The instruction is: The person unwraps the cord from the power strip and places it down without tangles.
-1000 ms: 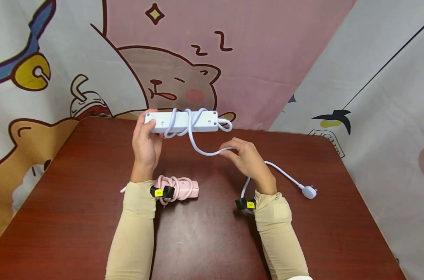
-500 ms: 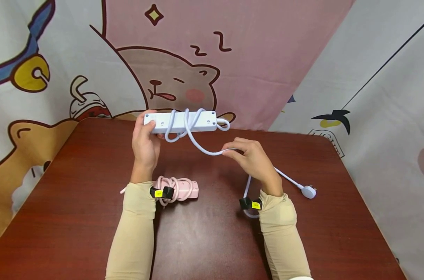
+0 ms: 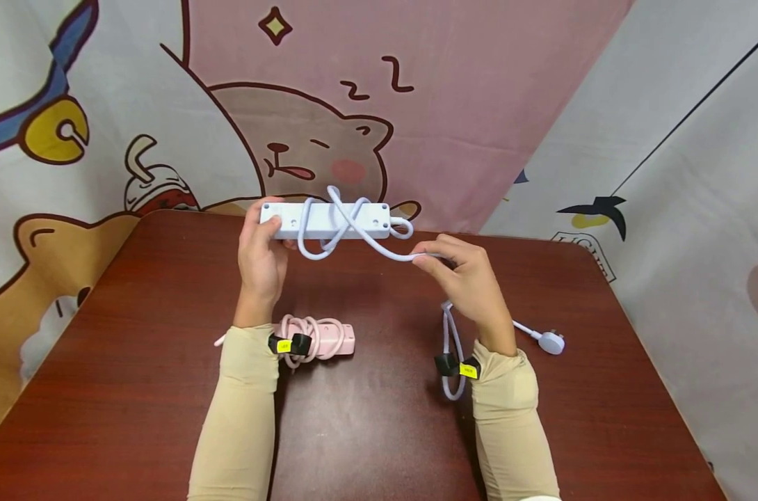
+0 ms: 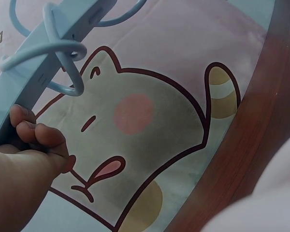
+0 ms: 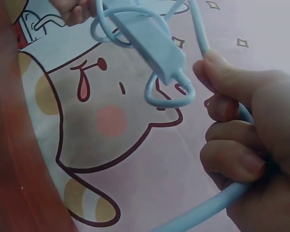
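Left grip is wrapping its fingers and thumb round one end of a white power strip, holding it up off the table. Over my feed, the right grip is pinching the white cord, its other fingers curling round the same cord. Loose turns of it are circling the strip and crossing over its face, and a small loop is curving at the end away from the left hand. By the right wrist, the cord is forming a long loop, partly hidden, and a white plug is lying farther right on the table. Near the left wrist I am seeing a pink power strip, lying wound in its own cord. Behind, a cartoon-printed cloth is hanging.
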`<state>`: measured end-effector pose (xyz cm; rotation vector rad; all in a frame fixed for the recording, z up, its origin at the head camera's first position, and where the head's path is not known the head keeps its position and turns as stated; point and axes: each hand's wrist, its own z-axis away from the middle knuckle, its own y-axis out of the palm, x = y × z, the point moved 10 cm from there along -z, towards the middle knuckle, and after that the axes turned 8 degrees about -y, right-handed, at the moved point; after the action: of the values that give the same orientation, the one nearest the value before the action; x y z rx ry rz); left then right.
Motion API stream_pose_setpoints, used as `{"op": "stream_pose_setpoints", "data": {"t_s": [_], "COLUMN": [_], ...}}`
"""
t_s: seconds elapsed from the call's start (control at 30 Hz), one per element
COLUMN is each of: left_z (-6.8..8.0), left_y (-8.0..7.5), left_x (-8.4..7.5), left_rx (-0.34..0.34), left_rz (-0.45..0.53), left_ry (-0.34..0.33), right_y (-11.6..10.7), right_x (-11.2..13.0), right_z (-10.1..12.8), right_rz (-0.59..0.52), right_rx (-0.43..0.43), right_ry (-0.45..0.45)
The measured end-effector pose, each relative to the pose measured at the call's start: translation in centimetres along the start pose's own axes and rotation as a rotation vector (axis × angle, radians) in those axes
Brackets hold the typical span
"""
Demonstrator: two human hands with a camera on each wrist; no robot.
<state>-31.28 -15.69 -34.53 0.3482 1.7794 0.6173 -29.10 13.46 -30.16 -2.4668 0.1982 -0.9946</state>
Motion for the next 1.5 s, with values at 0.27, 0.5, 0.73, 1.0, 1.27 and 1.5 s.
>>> {"op": "stream_pose_setpoints", "data": {"t_s": [0.27,0.5,0.73,1.0,1.27,1.5], "left_z": [0.0,0.1,0.2,0.3,0.3,0.3], "left_y": [0.2,0.7,1.1,1.5,1.7,1.7], "left_x": [0.2,0.5,0.5,0.7,0.7,0.7], "left_rx": [0.028,0.074,0.084,0.100,0.112,0.117], "left_rz": [-0.025,-0.041,-0.050,-0.047,-0.060,-0.047], "left_ry": [-0.004,-0.019,-0.028,-0.041,-0.047,-0.046], "right_y": [-2.2,-3.4,-3.9,-4.7,-5.3,-5.4], "right_x": [-0.2,-1.1,-1.7,-2.7,-3.7,-4.8], "right_z": [0.1,0.4,0.7,1.3,1.5,2.0], "right_rz": [-0.067,-0.047,-0.032,0.013,0.057,0.081], "right_rx": [-0.210,-0.325,-0.372,-0.436,-0.453,-0.441], "right_ry": [0.044,0.114,0.174,0.259,0.306,0.385]}}
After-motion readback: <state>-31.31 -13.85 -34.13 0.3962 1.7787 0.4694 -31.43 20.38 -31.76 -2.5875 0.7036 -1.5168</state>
